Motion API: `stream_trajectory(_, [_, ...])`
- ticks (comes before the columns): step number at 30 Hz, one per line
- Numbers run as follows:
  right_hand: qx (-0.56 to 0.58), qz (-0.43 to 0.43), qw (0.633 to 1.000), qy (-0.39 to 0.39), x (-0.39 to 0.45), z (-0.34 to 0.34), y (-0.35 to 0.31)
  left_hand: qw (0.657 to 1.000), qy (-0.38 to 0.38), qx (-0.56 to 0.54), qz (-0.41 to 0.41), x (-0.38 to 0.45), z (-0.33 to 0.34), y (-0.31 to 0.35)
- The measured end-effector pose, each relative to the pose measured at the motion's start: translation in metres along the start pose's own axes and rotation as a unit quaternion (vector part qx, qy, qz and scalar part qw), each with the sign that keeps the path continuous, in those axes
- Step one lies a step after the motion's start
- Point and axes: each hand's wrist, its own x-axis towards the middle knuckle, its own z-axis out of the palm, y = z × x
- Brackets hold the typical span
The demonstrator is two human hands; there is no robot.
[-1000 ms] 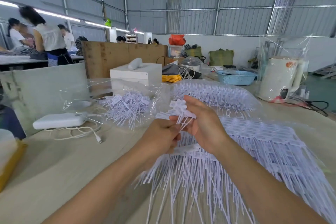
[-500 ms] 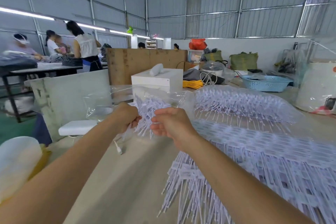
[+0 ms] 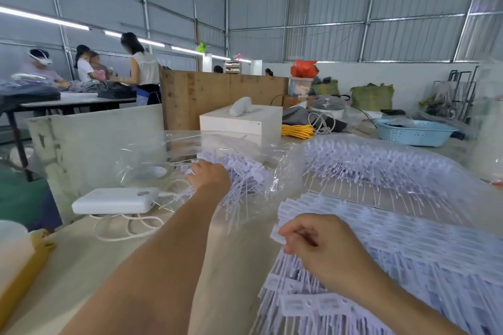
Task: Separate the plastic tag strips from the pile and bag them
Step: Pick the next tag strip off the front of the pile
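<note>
White plastic tag strips (image 3: 386,261) lie in a wide pile across the lower right of the frame, and the right hand (image 3: 321,250) sits on its near-left edge with fingers curled, pinching the flat head of one strip between thumb and fingertips. Above and left of it, at the frame's middle, the left hand (image 3: 211,177) reaches into the mouth of a clear plastic bag (image 3: 163,155); its fingers are hidden among the bagged strips (image 3: 242,171) there, so whether they hold anything cannot be told. A second clear bag (image 3: 381,168) full of strips lies at centre right, just behind the loose pile. Left of the open bag a white power bank (image 3: 117,200) rests on the pale table (image 3: 114,275) with its white cable (image 3: 128,226) looped in front. Further back stand a white box (image 3: 242,122), a yellow coil (image 3: 296,130) and a blue basket (image 3: 416,133). People work at another table in the upper left.
</note>
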Motion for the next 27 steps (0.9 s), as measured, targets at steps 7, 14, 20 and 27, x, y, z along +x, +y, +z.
stream_trajectory(7, [-0.017,0.012,0.999,0.036,-0.018,-0.012,0.004,0.996,0.008,0.047,0.074,-0.058,-0.054,0.015])
stream_trajectory(14, [0.028,0.035,0.995,0.094,-0.060,-0.056,0.004,0.954,0.000,-0.071,0.293,-0.200,-0.092,0.055])
stream_trajectory(20, [-0.029,0.094,0.983,0.153,-0.113,-0.102,0.029,0.880,-0.144,-0.072,0.447,-0.268,-0.077,0.072])
stream_trajectory(27, [-0.076,0.160,0.974,0.138,-0.137,-0.121,0.055,0.905,-0.132,-0.042,0.401,-0.261,-0.050,0.079])
